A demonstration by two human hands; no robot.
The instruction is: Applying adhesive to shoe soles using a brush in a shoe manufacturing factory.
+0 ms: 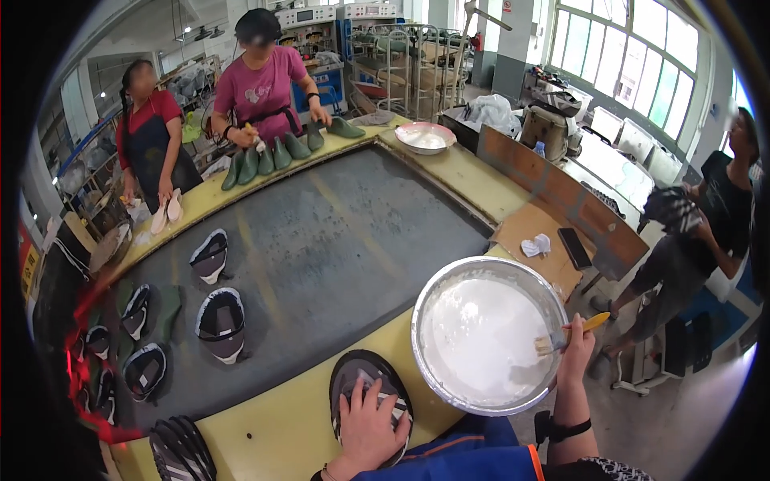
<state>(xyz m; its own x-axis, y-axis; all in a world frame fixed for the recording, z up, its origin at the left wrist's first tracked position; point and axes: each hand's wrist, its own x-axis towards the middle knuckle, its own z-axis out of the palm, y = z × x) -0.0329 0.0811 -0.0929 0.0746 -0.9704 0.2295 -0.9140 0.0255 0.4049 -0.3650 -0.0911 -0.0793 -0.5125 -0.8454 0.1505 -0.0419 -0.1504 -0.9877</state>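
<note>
My left hand (370,418) lies flat with fingers spread on a dark grey shoe upper (358,370) with light stripes, on the yellow ledge (277,413) in front of me. My right hand (574,354) grips a flat paintbrush (595,322) by its yellow handle. The pale bristles point left, over the inside of a round metal basin (416,321) at its right rim. White liquid (481,337) fills much of the basin; whether the bristles touch it I cannot tell. Left of my left hand, several similar uppers (180,450) are stacked together on the ledge.
Several shoe uppers (220,321) stand on the dark grey belt (337,240). Across it, a person in pink (261,88) handles green shoe lasts (281,154) near a second basin (425,150). Cardboard (521,232) with a phone (574,248) lies beyond my basin. Other people stand left and right.
</note>
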